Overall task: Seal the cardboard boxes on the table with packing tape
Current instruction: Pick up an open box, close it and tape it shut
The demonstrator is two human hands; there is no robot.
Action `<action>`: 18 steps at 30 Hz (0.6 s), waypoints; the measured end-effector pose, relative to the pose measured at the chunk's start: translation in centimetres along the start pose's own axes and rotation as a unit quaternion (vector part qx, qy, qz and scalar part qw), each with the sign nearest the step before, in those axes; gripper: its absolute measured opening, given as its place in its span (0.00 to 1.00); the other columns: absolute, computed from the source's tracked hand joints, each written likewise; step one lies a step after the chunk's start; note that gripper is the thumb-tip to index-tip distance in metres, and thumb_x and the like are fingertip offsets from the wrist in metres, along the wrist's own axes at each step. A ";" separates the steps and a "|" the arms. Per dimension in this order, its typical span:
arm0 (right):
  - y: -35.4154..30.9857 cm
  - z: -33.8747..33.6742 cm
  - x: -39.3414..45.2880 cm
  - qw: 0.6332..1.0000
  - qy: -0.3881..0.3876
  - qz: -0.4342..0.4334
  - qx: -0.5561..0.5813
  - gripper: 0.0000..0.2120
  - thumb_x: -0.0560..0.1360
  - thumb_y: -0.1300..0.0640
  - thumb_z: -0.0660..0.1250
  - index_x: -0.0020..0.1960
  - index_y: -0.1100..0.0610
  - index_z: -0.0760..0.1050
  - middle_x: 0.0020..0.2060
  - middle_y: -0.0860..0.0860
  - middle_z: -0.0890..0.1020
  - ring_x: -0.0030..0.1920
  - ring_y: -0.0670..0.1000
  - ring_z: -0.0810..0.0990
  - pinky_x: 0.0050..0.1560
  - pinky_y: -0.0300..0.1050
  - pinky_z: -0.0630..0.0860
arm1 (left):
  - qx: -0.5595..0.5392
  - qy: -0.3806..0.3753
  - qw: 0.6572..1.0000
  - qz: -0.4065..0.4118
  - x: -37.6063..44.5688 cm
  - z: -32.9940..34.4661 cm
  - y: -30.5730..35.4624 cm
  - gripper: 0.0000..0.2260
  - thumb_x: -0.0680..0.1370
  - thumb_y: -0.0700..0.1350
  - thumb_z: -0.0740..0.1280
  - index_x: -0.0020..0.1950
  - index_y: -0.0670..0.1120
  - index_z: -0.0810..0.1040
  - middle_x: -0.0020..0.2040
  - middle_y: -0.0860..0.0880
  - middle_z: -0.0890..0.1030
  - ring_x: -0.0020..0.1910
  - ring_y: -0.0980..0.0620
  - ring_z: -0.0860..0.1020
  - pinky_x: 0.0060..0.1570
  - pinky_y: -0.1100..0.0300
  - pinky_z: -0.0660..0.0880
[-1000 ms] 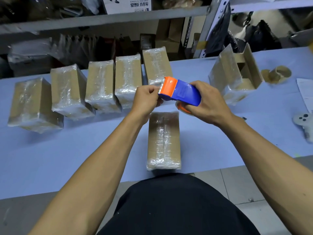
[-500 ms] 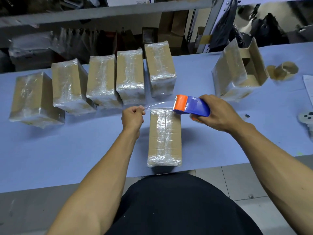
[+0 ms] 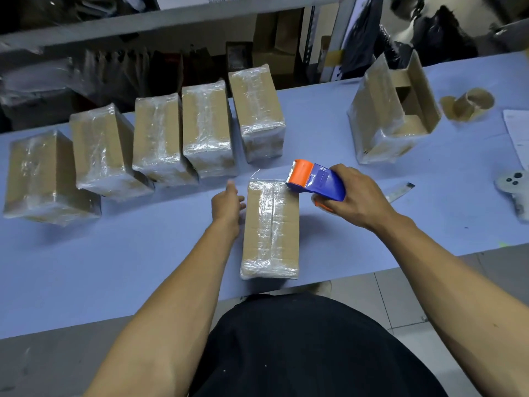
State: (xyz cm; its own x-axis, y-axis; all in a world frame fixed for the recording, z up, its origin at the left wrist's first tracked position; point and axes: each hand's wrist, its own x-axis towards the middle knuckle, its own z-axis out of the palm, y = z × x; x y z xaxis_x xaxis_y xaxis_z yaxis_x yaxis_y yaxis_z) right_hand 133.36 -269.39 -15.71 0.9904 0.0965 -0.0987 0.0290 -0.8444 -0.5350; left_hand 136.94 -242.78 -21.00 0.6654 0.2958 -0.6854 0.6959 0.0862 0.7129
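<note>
A: Left to right: 5 wrapped boxes (image 3: 160, 144) line the table (image 3: 86, 267); what has changed at the near box (image 3: 270, 233)?

B: The left hand (image 3: 227, 203), which pinched the tape end 0.5 s ago, now rests loose and empty beside it. The right hand (image 3: 357, 196) grips the tape dispenser (image 3: 315, 180), lowered onto the box's far edge. A fresh strip looks started.

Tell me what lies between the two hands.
In the head view, the far end of the near box lies between the left hand and the right hand, which grips the tape dispenser.
</note>
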 end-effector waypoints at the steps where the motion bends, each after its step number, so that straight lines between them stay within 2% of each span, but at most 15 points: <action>1: 0.1 0.0 0.0 1.000 0.002 0.002 0.001 0.23 0.69 0.42 0.74 0.57 0.51 0.70 0.45 0.48 0.77 0.42 0.51 0.75 0.39 0.44 0.69 | 0.018 -0.028 0.999 0.020 -0.6 0.4 0.5 0.21 0.81 0.64 0.61 0.47 0.47 0.77 0.43 0.50 0.81 0.43 0.49 0.80 0.46 0.55 0.75; 3: 0.1 0.0 0.1 1.000 0.002 -0.001 -0.001 0.23 0.69 0.43 0.74 0.57 0.51 0.71 0.46 0.49 0.77 0.43 0.52 0.75 0.39 0.44 0.69 | 0.096 -0.085 0.989 0.069 -1.7 1.3 1.1 0.29 0.72 0.73 0.62 0.46 0.47 0.79 0.46 0.52 0.84 0.45 0.51 0.82 0.53 0.52 0.77; 6: -0.1 -0.1 0.3 1.000 -0.005 -0.013 -0.001 0.23 0.69 0.43 0.75 0.57 0.52 0.71 0.47 0.50 0.78 0.44 0.52 0.75 0.41 0.45 0.71 | 0.167 -0.085 0.972 0.139 -2.0 1.9 0.7 0.28 0.70 0.70 0.65 0.50 0.46 0.82 0.49 0.47 0.86 0.50 0.46 0.84 0.58 0.45 0.79; 10: 0.3 -0.9 0.6 0.999 -0.026 -0.041 0.023 0.22 0.70 0.44 0.75 0.57 0.53 0.72 0.47 0.50 0.79 0.44 0.52 0.75 0.43 0.46 0.73 | 0.160 -0.094 0.975 0.118 -1.9 1.5 0.8 0.30 0.69 0.68 0.67 0.52 0.41 0.81 0.50 0.42 0.86 0.51 0.41 0.84 0.58 0.39 0.79; 13: 1.2 -1.4 0.2 0.997 -0.036 -0.040 0.052 0.22 0.69 0.43 0.75 0.56 0.50 0.72 0.45 0.46 0.78 0.43 0.47 0.75 0.40 0.39 0.70 | 0.151 -0.084 0.977 0.122 -2.0 1.7 1.0 0.34 0.68 0.68 0.69 0.53 0.37 0.79 0.50 0.38 0.85 0.52 0.37 0.84 0.57 0.37 0.79; 15: 1.5 -1.5 -0.2 0.996 -0.041 -0.026 0.079 0.20 0.69 0.41 0.75 0.55 0.47 0.72 0.44 0.42 0.78 0.43 0.45 0.76 0.39 0.36 0.70 | 0.154 -0.075 0.976 0.133 -2.2 1.9 0.9 0.32 0.70 0.67 0.69 0.51 0.37 0.79 0.49 0.39 0.85 0.51 0.37 0.84 0.56 0.38 0.80; 18: 1.5 -1.5 -0.3 0.994 -0.050 -0.027 0.099 0.19 0.69 0.41 0.75 0.54 0.46 0.72 0.43 0.42 0.79 0.43 0.43 0.77 0.39 0.34 0.70 | 0.150 -0.076 0.977 0.129 -2.0 1.9 0.8 0.25 0.74 0.62 0.71 0.49 0.38 0.80 0.47 0.40 0.86 0.48 0.40 0.85 0.53 0.42 0.81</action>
State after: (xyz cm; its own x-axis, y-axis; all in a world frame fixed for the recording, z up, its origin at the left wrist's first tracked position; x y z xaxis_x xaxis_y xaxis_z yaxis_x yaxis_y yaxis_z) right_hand 133.32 -271.49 -15.19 0.9697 0.1987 -0.1423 0.0450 -0.7176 -0.6950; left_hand 136.70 -245.11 -19.36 0.8453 0.1247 -0.5196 0.5331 -0.2627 0.8043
